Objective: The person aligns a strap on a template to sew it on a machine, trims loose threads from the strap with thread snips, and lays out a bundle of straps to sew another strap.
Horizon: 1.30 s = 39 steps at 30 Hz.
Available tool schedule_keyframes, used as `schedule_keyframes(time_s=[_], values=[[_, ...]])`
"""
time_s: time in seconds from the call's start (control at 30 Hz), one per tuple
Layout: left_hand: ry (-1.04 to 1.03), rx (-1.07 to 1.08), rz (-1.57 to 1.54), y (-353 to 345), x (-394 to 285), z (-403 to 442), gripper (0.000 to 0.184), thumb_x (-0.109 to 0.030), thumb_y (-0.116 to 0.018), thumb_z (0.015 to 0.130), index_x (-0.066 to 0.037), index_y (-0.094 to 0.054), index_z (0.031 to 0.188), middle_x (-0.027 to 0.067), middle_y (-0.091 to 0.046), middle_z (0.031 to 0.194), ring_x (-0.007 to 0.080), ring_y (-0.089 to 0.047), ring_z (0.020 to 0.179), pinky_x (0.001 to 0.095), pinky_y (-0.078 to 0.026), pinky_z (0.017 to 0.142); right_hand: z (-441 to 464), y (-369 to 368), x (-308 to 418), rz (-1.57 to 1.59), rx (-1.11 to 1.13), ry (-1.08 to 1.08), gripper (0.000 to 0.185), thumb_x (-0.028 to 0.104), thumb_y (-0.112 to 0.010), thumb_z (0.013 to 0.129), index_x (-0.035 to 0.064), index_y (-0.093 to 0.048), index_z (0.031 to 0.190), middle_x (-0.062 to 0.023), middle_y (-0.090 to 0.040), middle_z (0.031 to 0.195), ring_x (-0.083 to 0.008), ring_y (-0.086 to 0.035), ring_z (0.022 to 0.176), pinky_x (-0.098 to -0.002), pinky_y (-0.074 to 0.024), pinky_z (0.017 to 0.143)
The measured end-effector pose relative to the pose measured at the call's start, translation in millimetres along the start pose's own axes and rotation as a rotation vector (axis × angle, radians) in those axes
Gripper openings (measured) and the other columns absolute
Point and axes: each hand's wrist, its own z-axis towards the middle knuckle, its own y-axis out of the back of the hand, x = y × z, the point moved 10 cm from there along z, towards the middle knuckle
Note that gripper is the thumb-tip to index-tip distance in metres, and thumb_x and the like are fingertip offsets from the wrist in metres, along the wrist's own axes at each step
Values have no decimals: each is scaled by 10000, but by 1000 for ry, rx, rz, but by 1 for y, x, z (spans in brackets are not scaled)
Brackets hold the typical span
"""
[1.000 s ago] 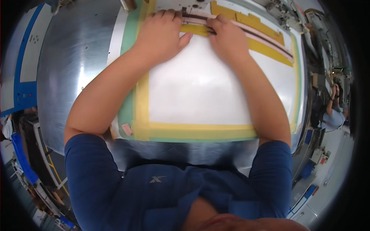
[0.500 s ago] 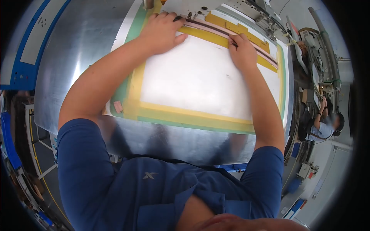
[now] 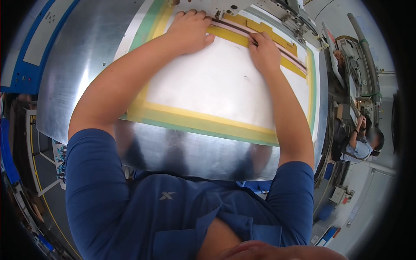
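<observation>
My left hand (image 3: 190, 34) lies palm down at the upper left, fingers reaching over the far end of a long pink strip with a dark line along it (image 3: 234, 27), thumb held apart. Further right along that strip, my right hand (image 3: 265, 53) has its fingers closed on the dark strip (image 3: 255, 42); the fingertips are partly hidden. Under both hands a yellow plate (image 3: 229, 36) borders the pink strip. Below it spreads a white sheet (image 3: 203, 86), framed by yellow tape (image 3: 195, 113) and green tape (image 3: 208, 130).
A shiny metal table (image 3: 82, 52) carries the taped panel. Machine parts (image 3: 284, 19) overhang the far edge. At the left stands a blue-and-white cabinet (image 3: 21, 71). Off to the right, another person (image 3: 357, 147) works at equipment.
The taped panel has shifted leftward and slightly up in view. My hands have drawn a little closer together. A small pink block at the panel's lower left corner is no longer visible.
</observation>
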Motion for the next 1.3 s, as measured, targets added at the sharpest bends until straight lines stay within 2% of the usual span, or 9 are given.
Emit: schedule_keyframes(time_s=[0.2, 0.37, 0.47, 0.57, 0.67, 0.93, 1.07, 1.27, 1.3], values=[[86, -18, -18, 5, -14, 2, 573, -449, -629, 931, -121, -591, 1398, 156, -581, 1358, 335, -512, 1302, 513, -384, 1088, -1, 0, 3, -2, -4, 24, 293, 227, -588, 932, 132, -710, 1181, -54, -661, 1155, -290, -675, 1040, -422, -559, 885], [95, 69, -44, -4, -22, 9, 600, -484, -624, 927, -121, -596, 1404, 190, -562, 1390, 368, -515, 1319, 535, -403, 1102, 0, -1, 2, 7, 12, 4, 298, 222, -586, 928, 128, -706, 1184, -54, -657, 1171, -291, -669, 1063, -424, -557, 895], [119, 31, 1, 0, -27, 7, 639, -506, -620, 926, -112, -579, 1428, 200, -542, 1421, 381, -504, 1339, 534, -403, 1118, 1, 0, 2, 7, 7, 5, 300, 221, -588, 925, 129, -702, 1186, -53, -654, 1186, -290, -665, 1078, -426, -555, 903], [169, 169, -10, 11, -37, 5, 683, -527, -615, 925, -95, -560, 1451, 205, -518, 1457, 384, -501, 1347, 526, -397, 1128, -1, 2, 2, 16, 42, -14, 315, 213, -585, 930, 137, -698, 1214, -54, -652, 1200, -284, -665, 1095, -428, -554, 921], [183, 138, 15, 6, -38, 7, 700, -547, -613, 922, -98, -559, 1456, 208, -524, 1454, 391, -499, 1349, 515, -397, 1132, -4, 6, -3, 3, 67, 8, 330, 200, -575, 940, 146, -698, 1242, -58, -651, 1204, -280, -662, 1116, -428, -552, 939], [106, 99, 27, -6, -40, 15, 694, -557, -617, 938, -107, -564, 1463, 223, -541, 1436, 404, -489, 1361, 505, -377, 1156, -12, 14, -57, -31, 104, -126, 342, 119, -571, 915, 137, -711, 1227, -59, -664, 1193, -323, -651, 1102, -447, -534, 938], [122, 81, 68, -1, -42, 14, 710, -569, -619, 939, -83, -570, 1454, 223, -552, 1421, 397, -496, 1359, 507, -381, 1154, -9, 10, -52, -10, 49, -84, 331, 110, -568, 917, 128, -712, 1215, -66, -658, 1195, -327, -653, 1095, -448, -534, 932], [100, 130, -22, -22, -38, 22, 722, -582, -626, 930, -102, -566, 1465, 225, -556, 1416, 399, -500, 1355, 506, -394, 1138, -6, 2, -39, -47, 125, -67, 341, 136, -556, 944, 118, -692, 1256, -53, -656, 1216, -289, -668, 1102, -438, -559, 917], [97, 132, -21, -20, -41, 22, 722, -582, -626, 930, -102, -566, 1465, 225, -556, 1416, 399, -500, 1355, 506, -394, 1138, -6, 8, -37, -5, 72, -62, 255, 146, -559, 929, 93, -712, 1127, -101, -666, 1117, -323, -673, 1044, -457, -548, 887]])
